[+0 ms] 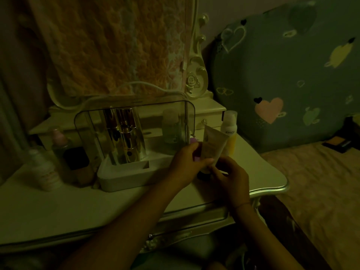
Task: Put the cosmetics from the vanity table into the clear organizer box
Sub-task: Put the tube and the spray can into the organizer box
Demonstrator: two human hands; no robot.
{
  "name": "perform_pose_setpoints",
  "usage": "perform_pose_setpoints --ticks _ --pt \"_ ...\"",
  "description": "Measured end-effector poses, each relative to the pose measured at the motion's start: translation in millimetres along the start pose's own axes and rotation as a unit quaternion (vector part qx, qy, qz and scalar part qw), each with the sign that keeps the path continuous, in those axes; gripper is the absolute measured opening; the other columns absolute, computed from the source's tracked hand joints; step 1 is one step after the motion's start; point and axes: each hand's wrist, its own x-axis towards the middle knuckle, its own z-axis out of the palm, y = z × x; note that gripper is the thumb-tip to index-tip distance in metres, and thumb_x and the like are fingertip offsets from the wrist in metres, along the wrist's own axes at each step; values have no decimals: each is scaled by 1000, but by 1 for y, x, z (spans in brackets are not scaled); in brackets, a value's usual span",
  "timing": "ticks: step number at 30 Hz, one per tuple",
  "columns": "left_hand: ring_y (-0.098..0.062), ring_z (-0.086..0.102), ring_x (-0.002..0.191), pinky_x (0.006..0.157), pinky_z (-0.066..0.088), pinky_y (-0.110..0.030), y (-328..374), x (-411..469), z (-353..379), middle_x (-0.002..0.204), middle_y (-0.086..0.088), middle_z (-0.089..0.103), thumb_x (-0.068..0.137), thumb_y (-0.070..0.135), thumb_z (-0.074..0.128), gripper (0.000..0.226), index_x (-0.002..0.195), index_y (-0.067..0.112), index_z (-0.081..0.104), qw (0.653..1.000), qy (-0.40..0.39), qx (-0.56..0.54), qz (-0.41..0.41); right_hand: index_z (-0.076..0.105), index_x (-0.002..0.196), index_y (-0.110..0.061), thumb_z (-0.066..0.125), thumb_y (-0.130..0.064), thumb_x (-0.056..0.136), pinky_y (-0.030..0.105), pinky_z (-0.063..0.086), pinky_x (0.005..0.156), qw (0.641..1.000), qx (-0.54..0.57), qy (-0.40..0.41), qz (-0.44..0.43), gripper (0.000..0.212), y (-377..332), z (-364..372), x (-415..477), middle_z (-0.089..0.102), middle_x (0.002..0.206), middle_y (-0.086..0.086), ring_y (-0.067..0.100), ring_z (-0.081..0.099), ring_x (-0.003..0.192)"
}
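Pinching the cream tube (pixel 214 145) mid-body in the left hand (pixel 186 162), right hand (pixel 230 178) curled round its cap end, near the vanity table's (pixel 263 172) right edge; likely light, soft, easily dented, so best gripped by the stiffer cap.

tube (pixel 213 146) cream | bottle (pixel 231 142) yellow-white | cover (pixel 282 61) grey, heart-patterned | cloth (pixel 116 45) orange floral

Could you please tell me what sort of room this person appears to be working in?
Most likely a bedroom: an ornate vanity table carrying cosmetic bottles and a clear organizer box stands right beside a bed, with a heart-patterned headboard behind it.
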Motion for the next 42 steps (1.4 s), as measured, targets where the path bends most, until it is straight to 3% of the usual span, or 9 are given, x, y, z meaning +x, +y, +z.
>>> perform_pose_setpoints --ticks 8,11,14,16,18,24,28,34,42 --pt "1 64 93 74 56 -27 -6 -32 -24 96 23 68 72 32 73 39 96 58 56 995 80 -33 52 66 103 -16 68 -17 78 9 51 69 997 62 -21 -49 24 -27 9 -17 69 94 -6 -1 65 85" --pt "11 61 88 61 50 -8 -2 -31 -29 93 33 65 72 32 73 39 93 59 55 992 99 -32 64 67 102 -16 67 -18 79 10 51 70 995 79 -36 -58 23 -34 13 -9 69 93 -7 -2 64 86" --pt "12 60 87 60 50 -8 -3 -19 -36 94 29 63 72 32 72 39 98 55 55 990 129 -28 59 66 103 -15 65 -20 82 11 51 71 995 69 -54 -51 22 -38 26 8 69 93 -7 -2 64 86" --pt "7 61 89 67 54 -19 -18 -26 -86 98 25 63 74 30 72 41 107 47 56 976 213 -43 35 66 105 -14 64 -19 83 11 50 71 985 96 -133 -51 22 -65 77 14 70 95 -5 -2 64 86" --pt "-6 62 97 76 55 -30 -20 -10 -94 105 13 65 76 28 70 40 113 31 57 973 226 -39 32 65 108 -14 63 -19 84 10 51 73 985 96 -139 -41 25 -69 89 30 70 100 -1 0 65 88" --pt "-20 62 98 77 54 -34 -24 22 -90 111 -4 65 78 22 70 37 112 16 57 968 253 -8 0 63 112 -14 62 -20 84 8 47 64 991 44 -128 -7 28 -56 108 61 70 103 7 6 63 83" --pt "-20 63 93 68 50 -27 -32 30 -85 102 -2 65 77 21 70 29 103 14 58 962 271 2 -20 63 111 -16 61 -18 85 4 39 55 992 3 -127 21 26 -49 118 67 71 103 6 4 60 77" --pt "-25 60 104 81 51 -36 -41 29 -77 113 -10 64 80 16 68 35 112 10 56 954 292 14 -61 66 105 -14 56 -14 87 42 57 77 987 -48 -142 63 21 -43 128 67 71 98 10 21 67 85" --pt "-29 54 115 93 48 -43 -39 28 -77 124 -13 59 84 20 63 39 120 7 53 950 286 63 -106 66 103 -13 54 -15 87 44 56 77 979 -132 -134 79 20 -42 137 68 70 98 11 27 66 88"
